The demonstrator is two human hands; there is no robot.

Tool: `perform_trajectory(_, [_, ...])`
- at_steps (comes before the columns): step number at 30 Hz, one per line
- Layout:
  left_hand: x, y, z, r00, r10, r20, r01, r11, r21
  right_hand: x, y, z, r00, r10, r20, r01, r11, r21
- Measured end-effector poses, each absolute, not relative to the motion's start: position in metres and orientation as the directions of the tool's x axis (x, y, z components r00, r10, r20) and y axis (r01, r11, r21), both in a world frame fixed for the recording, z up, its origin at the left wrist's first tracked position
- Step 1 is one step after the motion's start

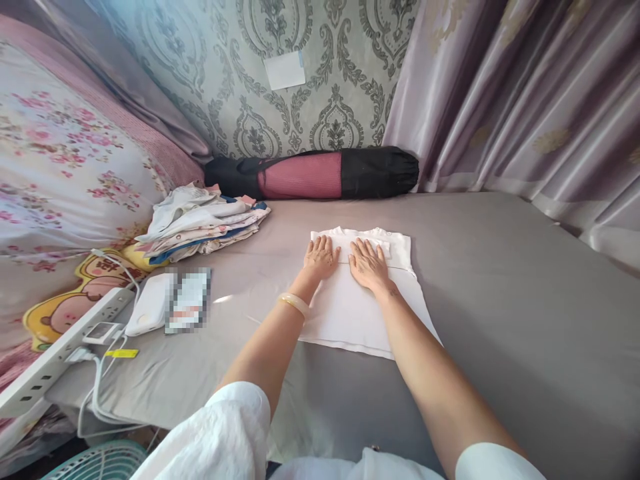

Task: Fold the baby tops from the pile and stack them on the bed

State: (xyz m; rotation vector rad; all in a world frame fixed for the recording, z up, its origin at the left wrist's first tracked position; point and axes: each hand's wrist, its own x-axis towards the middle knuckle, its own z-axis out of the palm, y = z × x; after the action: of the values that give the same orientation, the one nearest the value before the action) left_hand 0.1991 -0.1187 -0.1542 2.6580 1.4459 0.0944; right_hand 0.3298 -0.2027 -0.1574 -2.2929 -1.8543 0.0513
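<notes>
A white shirt (360, 313) lies spread on the grey sheet, its upper part folded inward near the far edge. My left hand (321, 257) rests flat on the upper left of the shirt, fingers stretched out and pointing away from me. Beside it, my right hand (369, 263) lies flat on the folded upper part, its fingers slightly spread. A small gap separates the two hands, and neither grips the cloth.
A stack of folded clothes (205, 223) sits at the left. Nearer are a white power bank (150, 305), a blurred packet (189, 300) and a power strip (65, 347) with cables. A rolled mat in a black bag (375, 173) lies along the wall.
</notes>
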Motion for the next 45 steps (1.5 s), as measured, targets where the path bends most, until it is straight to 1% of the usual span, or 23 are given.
perform_trajectory(6, [0.185,-0.085,-0.15,0.522,0.85,-0.07,0.85,-0.512,0.127,0.33,-0.203,-0.157,0.224,0.971,0.077,0.961,-0.207,-0.186])
perform_trajectory(10, [0.183,-0.078,-0.152,0.528,0.847,-0.051,0.844,-0.519,0.134,0.331,-0.203,-0.157,0.226,0.971,0.074,0.958,-0.208,-0.2])
perform_trajectory(12, [0.184,-0.078,-0.151,0.534,0.844,-0.049,0.842,-0.526,0.117,0.331,-0.203,-0.157,0.224,0.971,0.079,0.956,-0.204,-0.212])
perform_trajectory(14, [0.186,-0.081,-0.149,0.52,0.853,-0.047,0.853,-0.517,0.068,0.331,-0.203,-0.157,0.223,0.971,0.082,0.954,-0.2,-0.223])
perform_trajectory(16, [0.191,-0.087,-0.145,0.494,0.87,0.002,0.87,-0.494,0.006,0.331,-0.202,-0.157,0.219,0.972,0.084,0.952,-0.194,-0.235])
perform_trajectory(18, [0.199,-0.097,-0.142,0.492,0.866,0.085,0.87,-0.492,-0.021,0.331,-0.201,-0.156,0.226,0.97,0.093,0.946,-0.195,-0.26])
perform_trajectory(19, [0.204,-0.104,-0.141,0.509,0.852,0.121,0.86,-0.511,-0.017,0.332,-0.201,-0.155,0.237,0.966,0.106,0.941,-0.202,-0.273])
perform_trajectory(21, [0.214,-0.117,-0.142,0.546,0.825,0.148,0.832,-0.554,0.02,0.333,-0.2,-0.154,0.271,0.95,0.154,0.933,-0.22,-0.285])
perform_trajectory(24, [0.226,-0.135,-0.146,0.571,0.811,0.127,0.808,-0.582,0.087,0.337,-0.2,-0.153,0.33,0.917,0.225,0.924,-0.265,-0.275])
perform_trajectory(29, [0.233,-0.145,-0.154,0.57,0.818,0.081,0.806,-0.575,0.138,0.343,-0.2,-0.157,0.381,0.915,0.131,0.901,-0.336,-0.276])
perform_trajectory(36, [0.231,-0.143,-0.16,0.563,0.814,0.14,0.803,-0.579,0.138,0.343,-0.198,-0.158,0.395,0.913,0.106,0.897,-0.358,-0.258])
perform_trajectory(38, [0.229,-0.144,-0.161,0.541,0.823,0.172,0.81,-0.565,0.155,0.342,-0.199,-0.157,0.393,0.913,0.108,0.897,-0.355,-0.265])
perform_trajectory(41, [0.227,-0.146,-0.16,0.465,0.85,0.246,0.839,-0.512,0.186,0.342,-0.201,-0.155,0.4,0.911,0.106,0.891,-0.358,-0.28])
perform_trajectory(45, [0.222,-0.147,-0.157,0.362,0.87,0.335,0.865,-0.447,0.226,0.347,-0.201,-0.154,0.493,0.861,0.124,0.848,-0.444,-0.289])
